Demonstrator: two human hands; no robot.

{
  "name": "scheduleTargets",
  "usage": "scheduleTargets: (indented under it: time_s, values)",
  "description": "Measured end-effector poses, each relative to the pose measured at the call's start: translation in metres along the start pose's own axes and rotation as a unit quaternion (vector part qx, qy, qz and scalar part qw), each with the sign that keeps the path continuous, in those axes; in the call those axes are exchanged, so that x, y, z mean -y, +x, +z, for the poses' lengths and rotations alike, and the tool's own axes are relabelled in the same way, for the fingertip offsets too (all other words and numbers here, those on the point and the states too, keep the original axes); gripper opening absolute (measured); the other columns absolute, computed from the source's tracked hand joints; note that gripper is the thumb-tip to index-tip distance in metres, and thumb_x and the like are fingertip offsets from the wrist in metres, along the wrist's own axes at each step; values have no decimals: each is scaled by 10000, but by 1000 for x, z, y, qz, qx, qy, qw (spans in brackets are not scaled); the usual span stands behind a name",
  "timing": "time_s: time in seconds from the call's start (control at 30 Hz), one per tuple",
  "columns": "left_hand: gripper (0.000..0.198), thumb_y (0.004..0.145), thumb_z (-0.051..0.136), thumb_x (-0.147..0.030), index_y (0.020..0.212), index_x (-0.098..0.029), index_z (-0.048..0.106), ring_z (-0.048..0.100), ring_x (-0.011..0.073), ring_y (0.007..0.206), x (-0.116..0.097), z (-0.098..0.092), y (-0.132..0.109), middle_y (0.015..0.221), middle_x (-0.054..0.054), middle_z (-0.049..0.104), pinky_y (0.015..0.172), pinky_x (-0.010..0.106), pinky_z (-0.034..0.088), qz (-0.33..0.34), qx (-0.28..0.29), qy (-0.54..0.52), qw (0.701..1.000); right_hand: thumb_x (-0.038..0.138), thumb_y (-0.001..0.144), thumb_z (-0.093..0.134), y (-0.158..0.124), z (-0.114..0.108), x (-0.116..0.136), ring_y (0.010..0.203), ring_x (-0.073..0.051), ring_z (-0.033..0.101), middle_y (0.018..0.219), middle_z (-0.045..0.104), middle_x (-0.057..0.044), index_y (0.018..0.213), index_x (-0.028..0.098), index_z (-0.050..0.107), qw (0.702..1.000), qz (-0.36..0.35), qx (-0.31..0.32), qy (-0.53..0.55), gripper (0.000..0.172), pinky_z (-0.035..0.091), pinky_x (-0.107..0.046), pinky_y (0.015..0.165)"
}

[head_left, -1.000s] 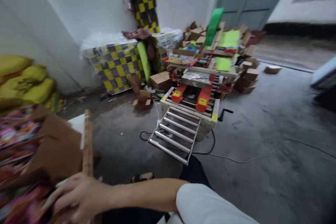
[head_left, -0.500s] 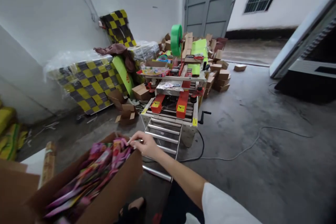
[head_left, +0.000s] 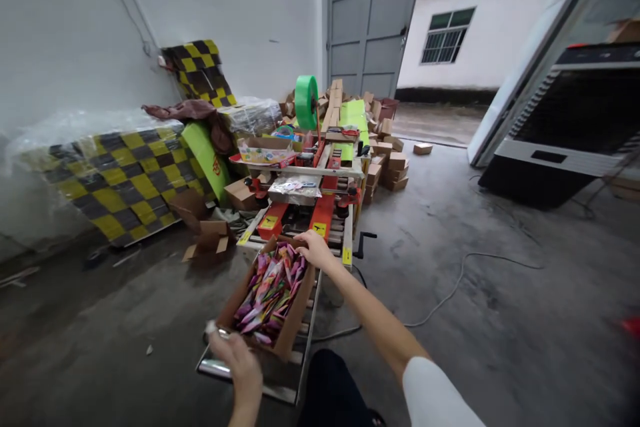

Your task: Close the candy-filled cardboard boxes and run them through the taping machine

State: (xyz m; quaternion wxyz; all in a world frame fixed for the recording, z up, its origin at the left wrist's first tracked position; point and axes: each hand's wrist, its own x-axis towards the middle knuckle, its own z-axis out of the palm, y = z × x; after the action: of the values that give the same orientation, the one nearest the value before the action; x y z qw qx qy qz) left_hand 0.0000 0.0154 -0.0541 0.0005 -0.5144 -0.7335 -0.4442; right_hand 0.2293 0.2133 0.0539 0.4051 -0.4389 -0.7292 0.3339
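An open cardboard box (head_left: 294, 328) full of pink and purple printed packets (head_left: 270, 287) rests on the roller conveyor (head_left: 280, 392). My right hand (head_left: 316, 250) grips the box's far right corner, with its fingers over the rim. Beside the box's near left corner is my left hand (head_left: 236, 357), slightly blurred, its fingers stretched out and apart. Something whitish shows at one of its fingertips. Whether this hand touches the box is not clear.
Beyond the box stands a carton taping machine (head_left: 320, 213) with a green tape roll (head_left: 306, 103) and a crank handle (head_left: 365, 244). Small cartons (head_left: 395, 170) pile up behind it. An opened carton (head_left: 210, 240) lies left; a cable (head_left: 463, 273) crosses the floor at right.
The box has moved from the lower left onto the conveyor, with my right hand at its far corner. My left hand has come into view. The camera view has turned right.
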Motion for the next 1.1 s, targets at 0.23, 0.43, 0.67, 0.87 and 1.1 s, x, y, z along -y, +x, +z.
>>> scheduleTargets:
  time_s: [0.23, 0.43, 0.67, 0.87, 1.1]
  values:
    - [778, 1009, 435, -419, 1664, -182, 88, 185, 380, 1574, -65, 6, 43, 1702, 202, 135, 1238, 660, 253, 354, 49, 158, 921, 130, 890, 565, -15, 3, 37, 1047, -214, 666, 1053, 711, -57, 1085, 272, 790, 934, -141, 201, -258, 330, 485, -271, 795]
    - [511, 1004, 441, -335, 1451, -120, 566, 341, 342, 1527, -84, 14, 35, 1599, 201, 408, 1235, 570, 302, 295, 202, 234, 904, 215, 893, 615, -25, -3, 55, 1023, -220, 676, 1066, 753, -82, 1014, 210, 808, 878, -153, 309, -334, 228, 452, -253, 764]
    - [436, 949, 509, -346, 1245, -91, 703, 355, 345, 1520, -78, 2, 64, 1581, 202, 435, 1270, 570, 235, 203, 372, 66, 903, 379, 1034, 434, -13, 36, 46, 1045, -243, 682, 1122, 753, -143, 1045, 129, 777, 908, -70, 205, -359, 424, 440, -293, 828]
    - [401, 945, 463, -410, 1150, -149, 689, 589, 273, 1321, -62, -15, 75, 1372, 160, 651, 1150, 463, 452, 33, 306, -211, 928, 286, 1005, 429, 4, 85, 34, 1025, -260, 688, 1087, 752, -185, 1059, 92, 755, 928, -33, 141, -344, 383, 432, -333, 890]
    - [134, 882, 625, -257, 999, -192, 611, 595, 269, 1242, -78, -3, 47, 1254, 143, 609, 1100, 439, 474, 145, 230, -66, 960, 281, 1037, 344, -22, 82, 35, 1265, -284, 546, 1296, 650, -203, 1268, 99, 652, 949, 14, 0, -316, 425, 223, -474, 1199]
